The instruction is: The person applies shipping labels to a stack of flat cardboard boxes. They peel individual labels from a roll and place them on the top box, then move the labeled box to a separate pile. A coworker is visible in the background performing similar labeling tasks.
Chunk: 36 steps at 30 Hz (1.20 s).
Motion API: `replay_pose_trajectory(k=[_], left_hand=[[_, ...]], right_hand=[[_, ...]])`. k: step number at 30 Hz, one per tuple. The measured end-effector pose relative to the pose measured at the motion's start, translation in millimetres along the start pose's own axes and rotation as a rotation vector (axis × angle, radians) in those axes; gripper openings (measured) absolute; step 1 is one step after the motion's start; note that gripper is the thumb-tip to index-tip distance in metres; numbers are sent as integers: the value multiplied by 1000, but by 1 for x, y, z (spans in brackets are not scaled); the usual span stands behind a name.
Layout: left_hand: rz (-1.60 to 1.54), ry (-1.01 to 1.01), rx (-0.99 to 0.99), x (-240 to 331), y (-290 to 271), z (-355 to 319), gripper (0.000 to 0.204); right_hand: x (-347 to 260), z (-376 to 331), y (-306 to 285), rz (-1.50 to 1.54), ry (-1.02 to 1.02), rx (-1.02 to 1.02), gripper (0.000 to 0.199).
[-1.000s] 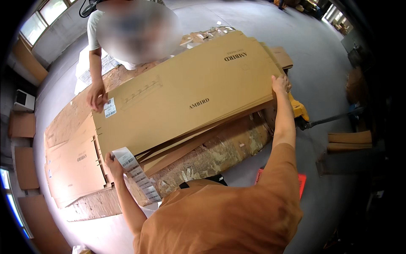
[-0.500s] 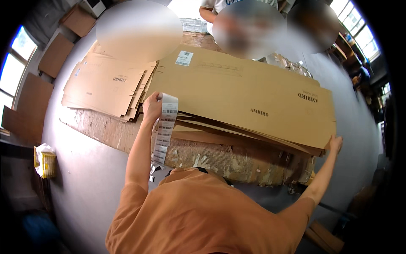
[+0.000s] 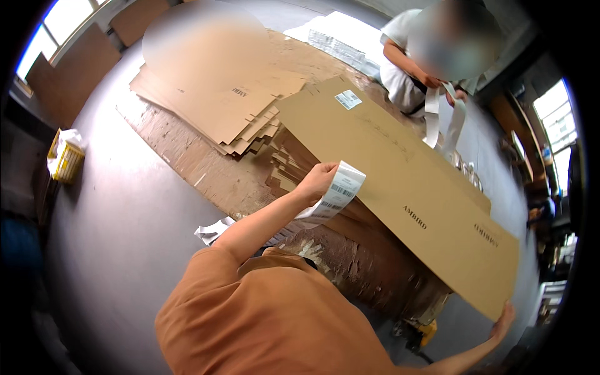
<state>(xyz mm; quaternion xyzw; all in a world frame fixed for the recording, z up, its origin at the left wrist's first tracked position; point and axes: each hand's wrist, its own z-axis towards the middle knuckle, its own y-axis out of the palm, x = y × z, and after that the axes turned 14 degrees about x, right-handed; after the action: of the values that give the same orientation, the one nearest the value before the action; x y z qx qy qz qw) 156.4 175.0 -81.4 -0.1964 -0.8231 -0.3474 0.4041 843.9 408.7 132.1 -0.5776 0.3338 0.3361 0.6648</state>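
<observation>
My left hand (image 3: 320, 181) pinches a strip of white barcode labels (image 3: 338, 189). Its tail hangs below the forearm, with a loose white end by my left elbow. At the lower right, my right hand (image 3: 502, 320) grips the near corner of a long flat cardboard box (image 3: 400, 181); its fingers are partly hidden. The box lies slanted over a stack of cardboard (image 3: 289, 165), jutting past the table's right end. One white label (image 3: 348, 99) sits near its far left end, and dark print marks the other end.
Another stack of flat cardboard (image 3: 209, 112) is on the worn table (image 3: 187, 169), at the far left. Across from me a co-worker (image 3: 406, 59) holds a white label strip (image 3: 455, 122). A yellow basket (image 3: 67, 161) stands at the left, and a yellow-and-black object (image 3: 420, 334) lies below the table's right end.
The view has turned right. The cardboard box has swung off the line of its stack, its right end nearer me, with my right hand still at its corner. My left hand keeps the label strip.
</observation>
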Motion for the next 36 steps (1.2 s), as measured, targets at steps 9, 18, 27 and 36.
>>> replay_pose_trajectory(k=[9, 18, 27, 36], left_hand=[[-6, 538, 554, 125, -179, -6, 38], [69, 696, 765, 115, -273, -127, 18], [357, 733, 645, 113, -264, -137, 11], [489, 722, 345, 121, -176, -57, 15]], right_hand=[[-29, -92, 345, 621, 295, -136, 39], [-231, -248, 725, 1010, 479, -465, 36], [-246, -303, 812, 524, 341, -1013, 47], [-266, -318, 647, 750, 19, -967, 29]])
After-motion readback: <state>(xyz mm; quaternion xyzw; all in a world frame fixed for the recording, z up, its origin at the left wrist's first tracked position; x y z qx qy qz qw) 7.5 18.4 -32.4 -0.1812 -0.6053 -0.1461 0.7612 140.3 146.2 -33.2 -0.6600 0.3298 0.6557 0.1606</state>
